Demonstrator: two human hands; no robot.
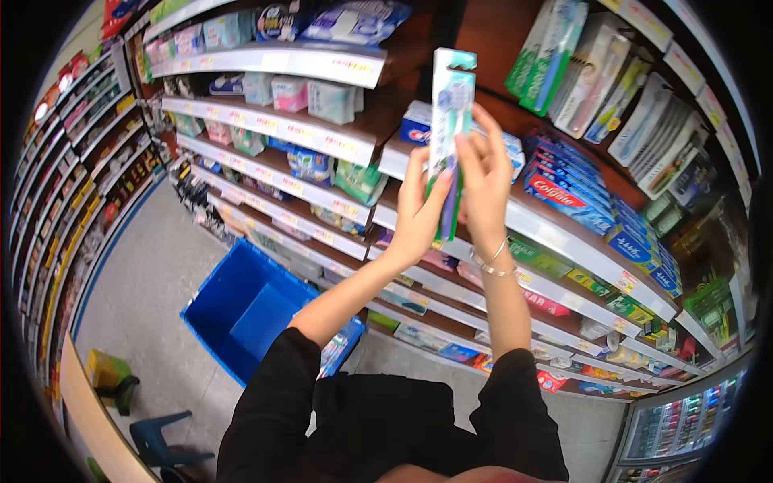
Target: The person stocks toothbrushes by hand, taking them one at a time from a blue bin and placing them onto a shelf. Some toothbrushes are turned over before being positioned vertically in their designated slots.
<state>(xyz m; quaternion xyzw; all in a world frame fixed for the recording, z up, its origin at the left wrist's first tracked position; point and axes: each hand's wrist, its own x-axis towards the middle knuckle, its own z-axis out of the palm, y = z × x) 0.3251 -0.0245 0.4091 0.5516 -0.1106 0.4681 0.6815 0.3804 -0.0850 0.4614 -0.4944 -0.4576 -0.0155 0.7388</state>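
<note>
I hold a tall, narrow toothbrush pack (449, 105), teal and white, upright in front of the shop shelves. My left hand (420, 211) grips its lower part from the left. My right hand (485, 179) grips it from the right, with a thin bracelet on the wrist. Both arms are raised, in black sleeves. Behind the pack are blue and red toothpaste boxes (564, 189) on a sloped shelf. More toothbrush packs (592, 72) hang above them to the right.
A blue plastic crate (241, 310) stands open on the grey floor below my left arm. Shelves of goods (274, 129) line the aisle on both sides. A small blue stool (161, 443) and a green object (109, 372) sit at lower left.
</note>
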